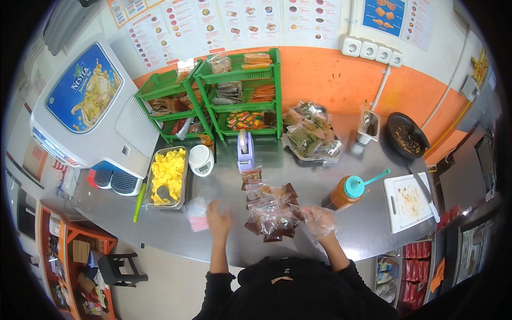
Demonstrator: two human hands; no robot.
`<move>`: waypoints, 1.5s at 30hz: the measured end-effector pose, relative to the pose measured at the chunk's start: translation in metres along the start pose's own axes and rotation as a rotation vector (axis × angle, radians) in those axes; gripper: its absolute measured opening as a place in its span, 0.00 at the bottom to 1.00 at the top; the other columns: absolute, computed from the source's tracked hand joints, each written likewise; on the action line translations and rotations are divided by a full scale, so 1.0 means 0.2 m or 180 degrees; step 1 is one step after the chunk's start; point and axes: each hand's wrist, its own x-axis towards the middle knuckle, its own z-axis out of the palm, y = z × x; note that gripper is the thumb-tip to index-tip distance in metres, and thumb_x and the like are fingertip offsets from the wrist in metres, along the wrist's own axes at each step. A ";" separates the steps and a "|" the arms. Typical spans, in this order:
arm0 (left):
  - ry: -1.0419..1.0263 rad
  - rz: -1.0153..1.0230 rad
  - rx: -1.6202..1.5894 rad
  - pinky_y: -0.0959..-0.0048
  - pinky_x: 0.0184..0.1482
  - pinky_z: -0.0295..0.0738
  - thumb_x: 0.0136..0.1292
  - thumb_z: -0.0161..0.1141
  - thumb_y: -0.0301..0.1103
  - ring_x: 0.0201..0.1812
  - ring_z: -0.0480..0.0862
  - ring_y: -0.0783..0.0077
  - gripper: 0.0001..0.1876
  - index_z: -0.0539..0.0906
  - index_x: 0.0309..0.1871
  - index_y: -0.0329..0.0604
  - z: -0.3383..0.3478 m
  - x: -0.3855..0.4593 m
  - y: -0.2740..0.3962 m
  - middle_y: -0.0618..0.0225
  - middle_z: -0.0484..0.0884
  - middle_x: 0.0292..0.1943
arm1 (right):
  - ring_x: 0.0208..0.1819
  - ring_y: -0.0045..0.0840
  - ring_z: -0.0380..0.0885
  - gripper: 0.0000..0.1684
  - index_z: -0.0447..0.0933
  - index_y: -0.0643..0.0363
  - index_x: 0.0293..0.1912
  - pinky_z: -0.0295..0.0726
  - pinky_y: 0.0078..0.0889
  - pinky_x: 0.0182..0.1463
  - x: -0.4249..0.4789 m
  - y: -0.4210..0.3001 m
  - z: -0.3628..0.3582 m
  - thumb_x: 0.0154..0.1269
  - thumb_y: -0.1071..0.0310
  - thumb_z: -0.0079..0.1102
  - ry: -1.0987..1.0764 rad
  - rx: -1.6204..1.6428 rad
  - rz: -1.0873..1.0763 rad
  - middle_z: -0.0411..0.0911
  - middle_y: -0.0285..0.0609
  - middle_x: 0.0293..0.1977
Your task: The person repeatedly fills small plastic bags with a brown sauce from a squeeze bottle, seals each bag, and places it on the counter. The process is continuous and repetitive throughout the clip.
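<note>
My bare left hand (pixel 219 221) is at the right edge of a stack of clear zip bags with pink edges (pixel 199 221). Its thumb stands apart from the fingers, and whether it pinches a bag is too small to tell. A loose clear plastic glove covers my right hand (pixel 320 221), which is beside the right edge of a pile of filled zip bags (pixel 274 216). These bags hold dark brown sauce and overlap one another. The right fingertips meet a bag at the pile's edge; their grip is unclear. A squeeze bottle of brown sauce (pixel 345 191) with a teal lid stands beyond that hand.
Left lie a tray of yellow food (pixel 168 176), a green-handled utensil (pixel 139 203) and a white scale (pixel 201 160). Behind stand a purple tape dispenser (pixel 245 154), green racks (pixel 240 106) and bagged leaves (pixel 312 138). Right are a knife (pixel 426 196) on a cutting board (pixel 400 216) and a black pan (pixel 404 140).
</note>
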 end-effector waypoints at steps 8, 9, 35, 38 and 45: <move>-0.0264 -0.0796 0.1064 0.57 0.47 0.75 0.55 0.64 0.34 0.41 0.83 0.55 0.15 0.83 0.46 0.42 0.00 0.10 -0.38 0.58 0.85 0.38 | 0.73 0.52 0.51 0.32 0.61 0.60 0.68 0.51 0.45 0.76 -0.05 0.00 0.21 0.68 0.60 0.50 -0.1790 -0.0236 -0.0280 0.57 0.57 0.69; -0.0261 -0.0852 0.0764 0.59 0.44 0.77 0.56 0.64 0.34 0.40 0.84 0.55 0.13 0.84 0.44 0.41 -0.02 0.11 -0.36 0.58 0.86 0.37 | 0.71 0.51 0.54 0.31 0.63 0.60 0.67 0.54 0.45 0.74 -0.06 -0.02 0.21 0.67 0.60 0.51 -0.1663 -0.0244 -0.0444 0.60 0.56 0.68; -0.2252 -0.0425 -0.3151 0.80 0.42 0.77 0.62 0.65 0.25 0.38 0.83 0.82 0.04 0.86 0.37 0.34 -0.20 -0.10 0.72 0.68 0.87 0.36 | 0.32 0.34 0.82 0.08 0.80 0.59 0.36 0.80 0.35 0.37 -0.01 -0.39 0.01 0.63 0.65 0.61 -0.0181 0.1175 -0.0052 0.80 0.44 0.29; -0.2377 -0.0391 -0.2977 0.78 0.40 0.76 0.64 0.63 0.27 0.35 0.82 0.80 0.05 0.83 0.37 0.34 -0.20 -0.12 0.73 0.67 0.86 0.35 | 0.29 0.43 0.79 0.09 0.77 0.58 0.33 0.77 0.43 0.33 0.03 -0.27 0.00 0.63 0.62 0.57 -0.1319 0.0389 -0.0315 0.78 0.47 0.28; -0.2076 0.0860 -0.1959 0.68 0.33 0.72 0.63 0.58 0.30 0.28 0.79 0.60 0.07 0.78 0.33 0.34 -0.15 -0.15 0.71 0.58 0.79 0.26 | 0.24 0.43 0.73 0.08 0.74 0.56 0.27 0.70 0.42 0.29 0.01 -0.12 0.11 0.58 0.64 0.59 -0.0944 0.0038 -0.1020 0.74 0.48 0.21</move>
